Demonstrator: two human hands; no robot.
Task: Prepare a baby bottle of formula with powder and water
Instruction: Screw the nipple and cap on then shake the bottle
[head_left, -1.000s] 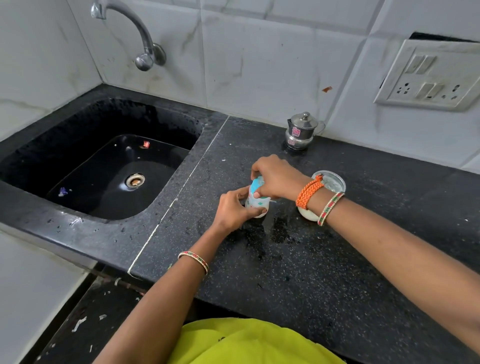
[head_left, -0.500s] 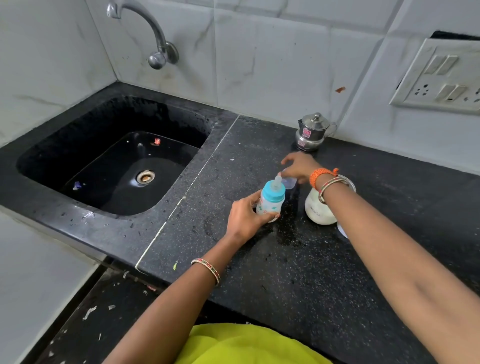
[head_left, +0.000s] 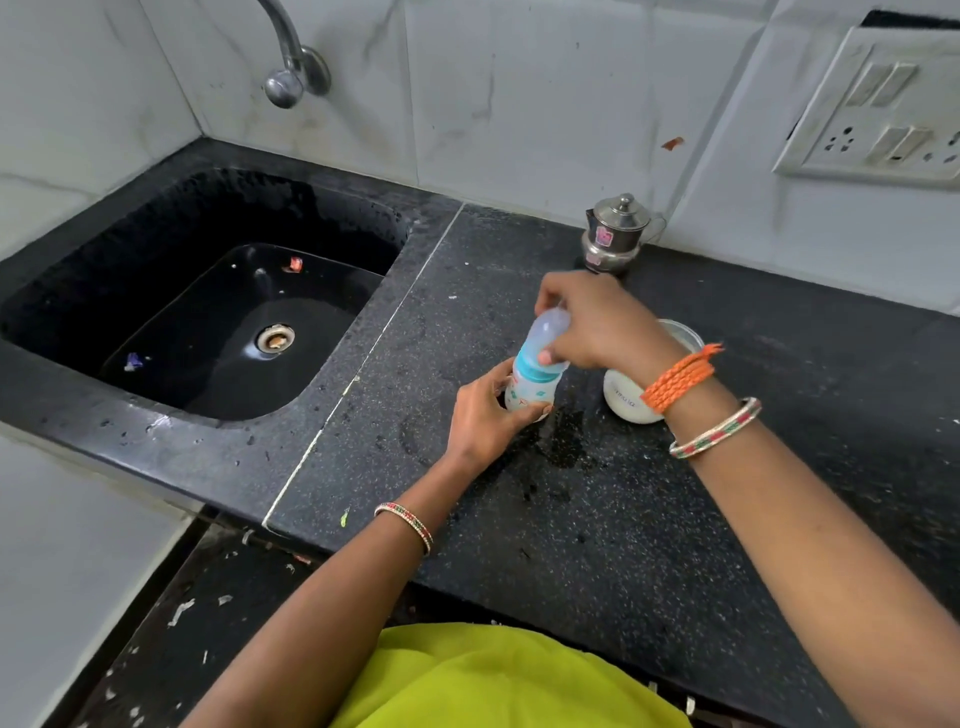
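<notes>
I see my left hand (head_left: 485, 415) wrapped around the lower body of the baby bottle (head_left: 532, 382), fingers curled round it from the left, with the bottle standing on the black speckled tabletop (head_left: 597, 519) and leaning slightly to the right at its top. My right hand (head_left: 597, 325) comes in from above and to the right, its fingers curled over the clear cap (head_left: 549, 328) that sits over the teat, the thumb pressing against the cap just above the blue collar (head_left: 535, 368). I cannot tell whether the cap is fully seated on the collar. The bottle's white body carries small printed figures, and I cannot make out how much is inside. Just to the right of the bottle, partly hidden behind my right wrist, sits a small white tub (head_left: 631, 400) with a clear rim showing behind the hand. A dark wet patch (head_left: 563, 441) lies on the tabletop beside the bottle's foot. Behind my right hand, against the tiled wall, stands a small steel pot (head_left: 615, 234) with a lid and knob. To the left the black sink (head_left: 218, 312) is sunk into the same surface, with a metal drain at its bottom and a few bits of scrap lying in it, and the tap (head_left: 291, 67) curves out of the wall above it. A switch plate (head_left: 878, 114) is mounted on the wall at the upper right. Bangles ring both my wrists, with an orange thread band (head_left: 678, 376) on the right one.
</notes>
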